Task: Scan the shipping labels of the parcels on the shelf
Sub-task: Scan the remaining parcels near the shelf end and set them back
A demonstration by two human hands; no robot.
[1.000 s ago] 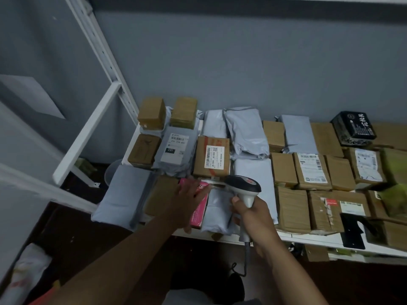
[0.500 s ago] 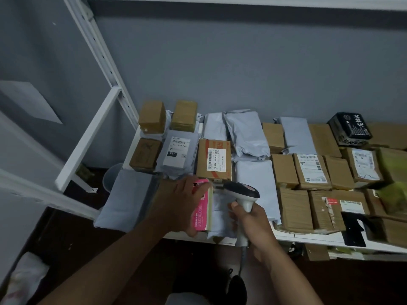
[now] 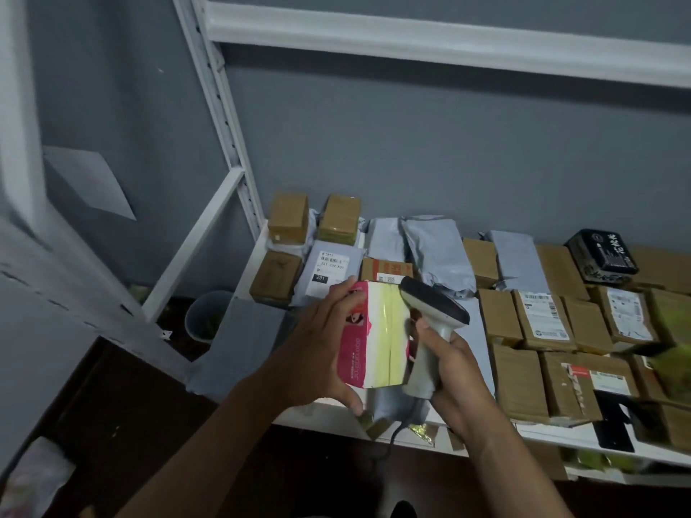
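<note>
A pink box (image 3: pixel 368 336) with a pale yellow side stands up on end, lifted above the shelf (image 3: pixel 482 441). A grey scanner (image 3: pixel 433 330) with a dark head is right beside it. Brown boxes (image 3: pixel 518 377) and grey bags (image 3: pixel 435 252) lie flat on the shelf, some with white labels (image 3: pixel 542 315).

Single head-worn view, looked forward and down over white shelf (image 3: pixel 261 263) at close range; gray wall (image 3: pixel 411 143) behind.
</note>
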